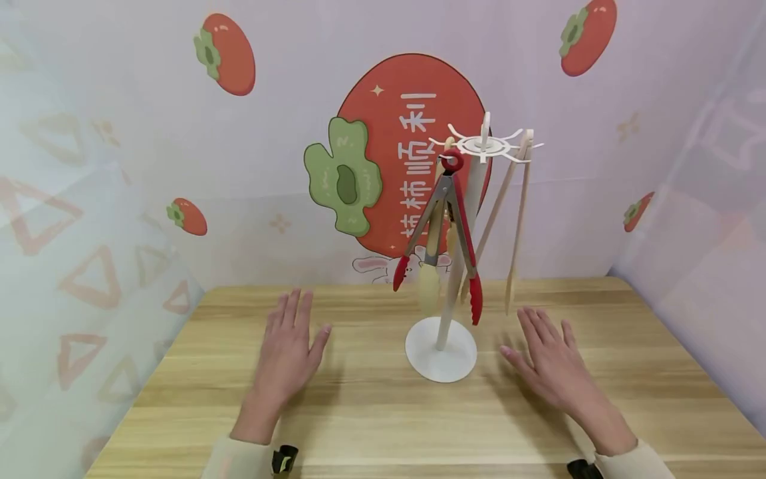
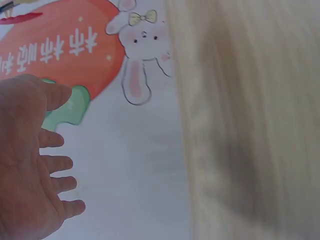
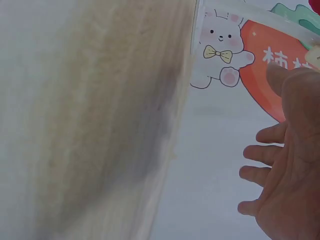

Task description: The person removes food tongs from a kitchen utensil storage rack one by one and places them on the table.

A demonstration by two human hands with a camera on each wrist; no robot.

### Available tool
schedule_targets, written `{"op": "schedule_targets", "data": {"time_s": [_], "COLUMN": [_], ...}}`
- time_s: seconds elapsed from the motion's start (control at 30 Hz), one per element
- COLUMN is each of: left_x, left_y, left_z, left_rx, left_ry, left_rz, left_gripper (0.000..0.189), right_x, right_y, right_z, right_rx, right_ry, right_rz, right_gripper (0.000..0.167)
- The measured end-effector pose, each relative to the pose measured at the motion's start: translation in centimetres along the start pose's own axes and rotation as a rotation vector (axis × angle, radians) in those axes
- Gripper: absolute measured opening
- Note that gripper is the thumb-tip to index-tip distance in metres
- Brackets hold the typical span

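In the head view, a white rotating-style rack stands upright on a round base (image 1: 441, 369), with a hooked ring (image 1: 486, 146) on top. Red-tipped metal tongs (image 1: 465, 219) hang spread from it at the front. Behind them hang tongs with cream tips (image 1: 428, 289). Light wooden-looking tongs (image 1: 519, 233) hang on the right side. My left hand (image 1: 286, 352) is left of the rack, palm down, fingers straight, apart from it. My right hand (image 1: 553, 369) is to the right, fingers extended, below the wooden-looking tongs. Both hands hold nothing; shadows fall beside them.
The wood-grain table (image 1: 359, 426) ends at a back wall covering (image 1: 275, 173) printed with persimmons and a rabbit. Similar light coverings close off the left (image 1: 137, 266) and right (image 1: 706, 266) sides. Dark straps (image 1: 284, 459) sit at the wrists.
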State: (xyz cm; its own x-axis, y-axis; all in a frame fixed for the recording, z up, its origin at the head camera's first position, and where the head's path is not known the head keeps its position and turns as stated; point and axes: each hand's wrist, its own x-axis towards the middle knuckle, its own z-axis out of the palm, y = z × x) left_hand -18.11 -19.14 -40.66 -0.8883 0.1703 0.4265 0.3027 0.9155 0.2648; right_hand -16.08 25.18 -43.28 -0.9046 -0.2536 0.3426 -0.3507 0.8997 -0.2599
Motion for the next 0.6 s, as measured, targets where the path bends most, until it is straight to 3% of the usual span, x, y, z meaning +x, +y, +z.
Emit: {"op": "schedule_targets", "data": {"time_s": [0.17,0.6], "left_x": [0.6,1.6], "left_y": [2.0,6.6], "left_z": [-0.6,-2.2], "left_rx": [-0.037,-0.138], "left_ry": [0.058,0.128], "left_rz": [0.047,0.103], "left_gripper": [0.070,0.063], "right_x": [-0.1,-0.5], "right_y": [-0.2,-1.0], "right_z": [-0.5,-1.5], "right_rx": [0.018,0.043], "right_ry": [0.020,0.039], "right_rz": [-0.006,-0.028], "right_gripper": [0.077,0.064]}}
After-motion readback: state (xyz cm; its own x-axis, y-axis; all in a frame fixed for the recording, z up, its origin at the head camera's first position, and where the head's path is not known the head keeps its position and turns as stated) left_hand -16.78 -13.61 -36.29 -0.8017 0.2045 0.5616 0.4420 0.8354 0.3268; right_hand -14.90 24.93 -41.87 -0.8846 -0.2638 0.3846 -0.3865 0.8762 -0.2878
